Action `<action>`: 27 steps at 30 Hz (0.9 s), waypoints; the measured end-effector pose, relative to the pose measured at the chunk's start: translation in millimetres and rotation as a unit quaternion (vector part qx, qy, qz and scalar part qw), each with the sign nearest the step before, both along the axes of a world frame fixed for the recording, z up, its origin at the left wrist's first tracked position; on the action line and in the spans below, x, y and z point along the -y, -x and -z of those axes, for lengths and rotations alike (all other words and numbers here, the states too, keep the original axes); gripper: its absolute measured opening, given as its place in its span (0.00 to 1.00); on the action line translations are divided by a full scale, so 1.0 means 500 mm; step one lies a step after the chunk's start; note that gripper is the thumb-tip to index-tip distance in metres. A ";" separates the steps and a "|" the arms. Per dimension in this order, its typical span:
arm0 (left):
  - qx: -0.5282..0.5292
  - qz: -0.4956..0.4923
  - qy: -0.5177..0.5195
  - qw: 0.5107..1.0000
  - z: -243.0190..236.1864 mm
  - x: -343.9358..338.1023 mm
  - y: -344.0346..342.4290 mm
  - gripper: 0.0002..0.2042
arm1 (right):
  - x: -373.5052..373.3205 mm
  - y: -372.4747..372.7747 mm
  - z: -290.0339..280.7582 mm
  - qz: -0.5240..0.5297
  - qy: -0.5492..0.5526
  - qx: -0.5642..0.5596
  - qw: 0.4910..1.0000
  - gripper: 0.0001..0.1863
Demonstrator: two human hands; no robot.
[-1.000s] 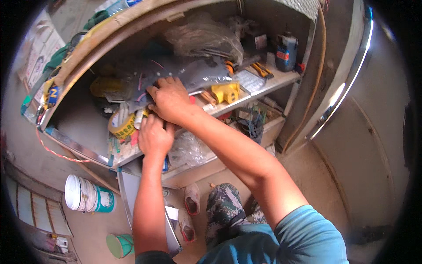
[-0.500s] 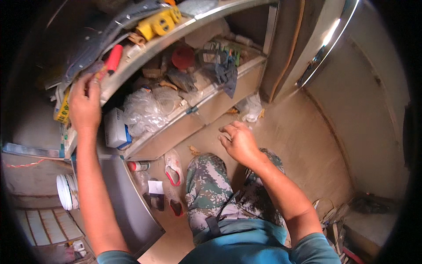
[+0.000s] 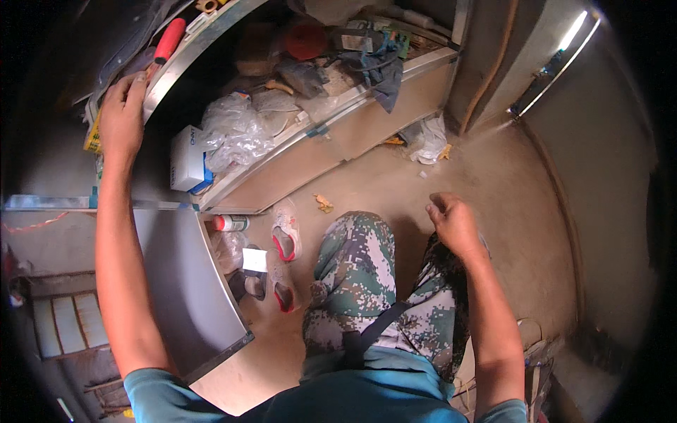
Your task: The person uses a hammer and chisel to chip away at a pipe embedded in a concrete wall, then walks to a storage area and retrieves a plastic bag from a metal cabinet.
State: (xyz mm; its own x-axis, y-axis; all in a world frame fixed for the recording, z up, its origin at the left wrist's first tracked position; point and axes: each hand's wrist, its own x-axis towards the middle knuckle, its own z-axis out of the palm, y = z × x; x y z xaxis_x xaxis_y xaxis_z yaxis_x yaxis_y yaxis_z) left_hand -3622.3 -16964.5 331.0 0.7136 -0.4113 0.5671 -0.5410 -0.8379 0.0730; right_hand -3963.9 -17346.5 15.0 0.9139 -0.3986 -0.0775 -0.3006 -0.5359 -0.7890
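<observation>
My left hand [image 3: 121, 118] is stretched out to the top of the shelf unit at the upper left. Its fingertips are drawn together at the narrow orange end of a tool with a red handle [image 3: 170, 41]; the tool's working end is hidden by the fingers. Beneath that hand, a yellow strip [image 3: 92, 137] hangs by the shelf edge. My right hand [image 3: 457, 224] hovers over my right knee, holding nothing, its fingers loosely bent and slightly apart.
Clear plastic bags [image 3: 236, 134], a white and blue box [image 3: 186, 158] and a red round object [image 3: 306, 41] crowd the lower shelf. Shoes [image 3: 285, 240] and a red-capped container [image 3: 231, 223] lie by my feet. A grey panel [image 3: 187, 282] stands to my left.
The view has shifted, so the shelf sits higher in it. My right hand has moved to the right, away from the shelf front. My left hand stays at the red-handled tool.
</observation>
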 end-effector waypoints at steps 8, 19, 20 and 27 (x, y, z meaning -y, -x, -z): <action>0.031 -0.011 -0.006 0.999 -0.004 0.015 0.012 0.24 | -0.052 -0.059 -0.011 -0.084 0.016 0.001 0.996 0.14; 0.040 -0.028 0.009 0.999 0.000 0.072 0.087 0.22 | -0.094 -0.220 -0.086 -0.149 0.057 0.128 0.979 0.12; 0.042 -0.013 0.025 0.999 0.000 0.080 0.095 0.22 | -0.094 -0.230 -0.108 -0.138 0.023 0.129 0.982 0.12; 0.074 -0.022 0.013 0.997 -0.010 0.089 0.111 0.21 | -0.054 -0.269 -0.190 -0.094 0.074 0.170 0.978 0.11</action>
